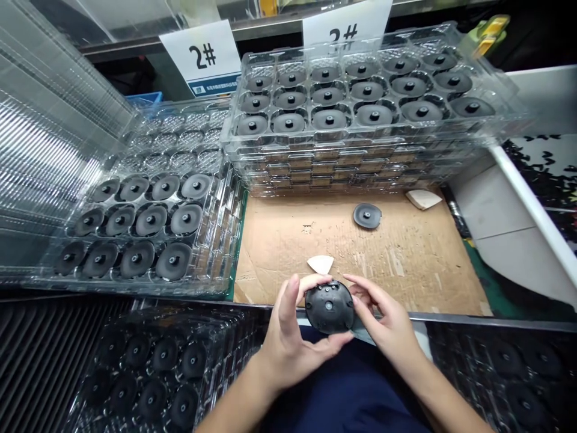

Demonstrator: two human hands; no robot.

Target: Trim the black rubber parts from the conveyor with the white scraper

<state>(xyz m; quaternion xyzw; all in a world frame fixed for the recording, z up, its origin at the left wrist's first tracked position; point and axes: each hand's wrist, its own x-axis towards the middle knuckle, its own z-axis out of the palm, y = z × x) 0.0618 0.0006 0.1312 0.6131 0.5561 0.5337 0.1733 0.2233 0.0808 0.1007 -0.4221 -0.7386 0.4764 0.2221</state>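
Above my lap, at the front edge of the workbench, a round black plastic part [329, 308] is held with a face showing small holes and a central boss. My left hand [288, 337] grips it by its rim, thumb and fingers curled around the left and lower sides. On the right side, the fingers of my right hand [378, 310] pinch the rim. Just beyond lies a white wedge-shaped piece [321, 264] on the cardboard [279, 240]. Farther off, a similar dark round part [366, 216] rests on the cardboard with its stem up.
Stacked clear trays [360, 144] filled with round parts stand at the back. A part-filled clear tray [216, 240] lies left, and another tray stack [202, 367] sits lower left. A second white wedge [424, 199] lies back right, near a white-edged bin [532, 216].
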